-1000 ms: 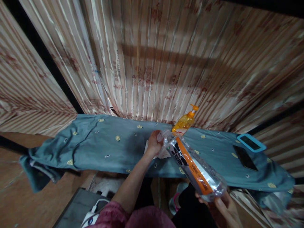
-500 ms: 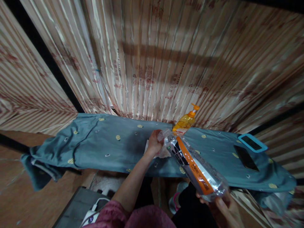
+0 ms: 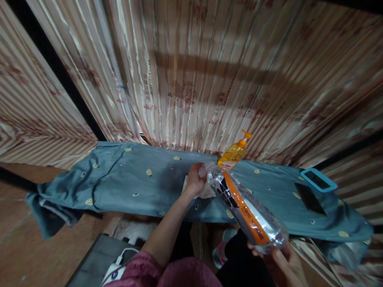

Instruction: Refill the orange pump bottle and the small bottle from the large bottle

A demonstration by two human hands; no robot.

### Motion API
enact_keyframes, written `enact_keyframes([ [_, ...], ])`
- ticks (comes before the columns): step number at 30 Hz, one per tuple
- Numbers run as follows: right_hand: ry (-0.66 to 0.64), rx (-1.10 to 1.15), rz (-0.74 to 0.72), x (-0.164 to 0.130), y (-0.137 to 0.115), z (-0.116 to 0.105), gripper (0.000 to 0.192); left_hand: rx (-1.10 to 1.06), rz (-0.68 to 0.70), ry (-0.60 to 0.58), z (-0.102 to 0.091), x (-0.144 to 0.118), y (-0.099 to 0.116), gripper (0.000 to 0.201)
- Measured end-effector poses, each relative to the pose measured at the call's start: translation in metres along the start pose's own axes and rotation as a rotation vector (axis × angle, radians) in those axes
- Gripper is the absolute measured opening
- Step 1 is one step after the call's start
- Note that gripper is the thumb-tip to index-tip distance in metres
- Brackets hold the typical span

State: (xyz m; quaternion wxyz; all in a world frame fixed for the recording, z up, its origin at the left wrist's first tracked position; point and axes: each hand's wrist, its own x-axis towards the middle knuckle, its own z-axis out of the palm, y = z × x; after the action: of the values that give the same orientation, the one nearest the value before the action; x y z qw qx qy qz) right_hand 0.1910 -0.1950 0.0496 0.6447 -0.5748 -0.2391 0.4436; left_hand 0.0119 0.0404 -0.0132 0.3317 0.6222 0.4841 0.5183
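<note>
A large clear plastic bottle (image 3: 247, 209) with an orange, black and silver label lies slanted across the front of the table, its base toward me. My right hand (image 3: 281, 261) grips it near the base. At its far, narrower end, my left hand (image 3: 196, 179) is closed on a clear plastic piece (image 3: 207, 169) touching the bottle; whether this is a separate small container cannot be told. A white tissue (image 3: 207, 194) lies beneath my left hand. Just behind the bottle's far end stands a pump bottle (image 3: 233, 154) of yellow liquid with an orange pump.
A teal patterned cloth (image 3: 113, 181) covers the narrow table. On the right lie a dark phone (image 3: 310, 199) and a light-blue framed object (image 3: 318, 179). Striped curtains (image 3: 191, 79) hang behind. A white power strip (image 3: 113, 275) sits on a grey box (image 3: 92, 259) at lower left.
</note>
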Motion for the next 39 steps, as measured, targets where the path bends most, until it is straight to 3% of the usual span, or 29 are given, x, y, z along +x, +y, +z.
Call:
enact_keyframes([
  [19, -0.008, -0.011, -0.006, -0.0001, 0.0014, -0.0014, 0.053, -0.018, -0.013, 0.013, 0.0008, -0.0006, -0.0007, 0.032],
  [30, -0.002, -0.001, -0.010, -0.0017, -0.0010, 0.0023, 0.060, -0.026, -0.011, 0.011, 0.0008, -0.0004, 0.0007, 0.032],
  [39, -0.011, -0.035, -0.019, -0.0013, -0.0014, 0.0007, 0.053, -0.058, -0.035, 0.027, -0.0002, -0.0006, 0.0024, 0.031],
])
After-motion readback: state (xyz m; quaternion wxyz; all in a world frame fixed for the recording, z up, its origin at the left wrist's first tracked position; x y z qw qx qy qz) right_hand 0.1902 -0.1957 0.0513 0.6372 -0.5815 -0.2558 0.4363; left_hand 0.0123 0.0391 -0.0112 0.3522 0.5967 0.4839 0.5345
